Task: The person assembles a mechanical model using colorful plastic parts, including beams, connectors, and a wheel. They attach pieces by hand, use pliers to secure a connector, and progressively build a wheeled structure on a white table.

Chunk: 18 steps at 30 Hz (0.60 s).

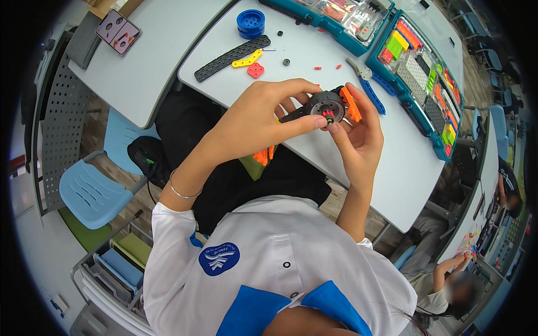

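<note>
Between my two hands, just over the near edge of the white table, is a building-kit model with a dark grey wheel (325, 104) and an orange angled piece (351, 104). A small red part with a dark tip sits at the wheel's hub. My left hand (255, 115) grips the model from the left, its thumb against the hub. From the other side my right hand (361, 134) closes on it, thumb tip at the hub and fingers behind the orange piece. More orange parts (262, 157) show below my left hand. My palms hide some of the model.
On the table (392, 185) lie a blue wheel rim (250, 23), a black perforated beam (232, 58), a yellow bent beam (247, 59), a red plate (255, 70) and a blue-handled tool (370, 89). Sorted parts fill an open teal case (417, 73). A phone (117, 32) stands left.
</note>
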Each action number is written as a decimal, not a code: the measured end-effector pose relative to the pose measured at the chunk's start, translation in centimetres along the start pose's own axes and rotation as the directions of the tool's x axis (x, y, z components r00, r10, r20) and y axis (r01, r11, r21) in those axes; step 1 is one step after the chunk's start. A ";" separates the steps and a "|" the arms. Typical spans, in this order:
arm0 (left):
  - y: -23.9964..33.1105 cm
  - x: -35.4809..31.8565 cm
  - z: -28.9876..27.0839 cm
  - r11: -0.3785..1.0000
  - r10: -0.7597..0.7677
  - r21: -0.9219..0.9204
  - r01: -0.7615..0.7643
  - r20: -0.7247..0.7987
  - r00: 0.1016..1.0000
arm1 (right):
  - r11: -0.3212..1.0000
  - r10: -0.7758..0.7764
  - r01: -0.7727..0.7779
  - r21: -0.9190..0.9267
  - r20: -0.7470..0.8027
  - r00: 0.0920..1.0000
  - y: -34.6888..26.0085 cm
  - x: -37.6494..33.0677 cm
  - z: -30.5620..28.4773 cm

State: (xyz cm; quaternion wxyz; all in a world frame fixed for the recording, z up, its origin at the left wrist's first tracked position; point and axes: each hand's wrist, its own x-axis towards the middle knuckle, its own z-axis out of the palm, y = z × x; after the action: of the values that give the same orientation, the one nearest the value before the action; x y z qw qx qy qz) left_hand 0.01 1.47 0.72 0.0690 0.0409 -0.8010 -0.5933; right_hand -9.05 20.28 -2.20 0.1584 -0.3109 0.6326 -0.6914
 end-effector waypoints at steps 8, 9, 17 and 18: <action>0.1 -0.1 0.2 0.997 0.003 0.076 -0.002 -0.026 1.000 | 1.000 -0.001 0.001 -0.019 0.006 1.000 0.0 0.1 0.0; 0.2 -0.2 0.2 0.994 0.011 0.108 -0.007 -0.035 0.999 | 1.000 -0.004 0.004 -0.030 0.008 1.000 0.0 0.1 0.1; 0.5 -0.4 0.6 0.991 0.056 0.125 -0.047 -0.071 0.996 | 0.996 0.047 -0.054 0.068 0.093 0.995 -0.5 0.0 0.0; 0.5 -0.4 0.7 0.995 0.030 0.094 -0.025 -0.047 0.998 | 0.995 0.042 -0.051 0.091 0.104 0.994 -0.6 -0.1 0.0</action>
State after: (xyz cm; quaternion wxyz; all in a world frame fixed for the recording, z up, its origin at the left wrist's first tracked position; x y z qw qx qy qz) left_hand 0.35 2.34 1.02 0.0947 0.0475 -0.8263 -0.5532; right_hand -8.92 20.42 -1.66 0.2209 -0.3231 0.5977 -0.6996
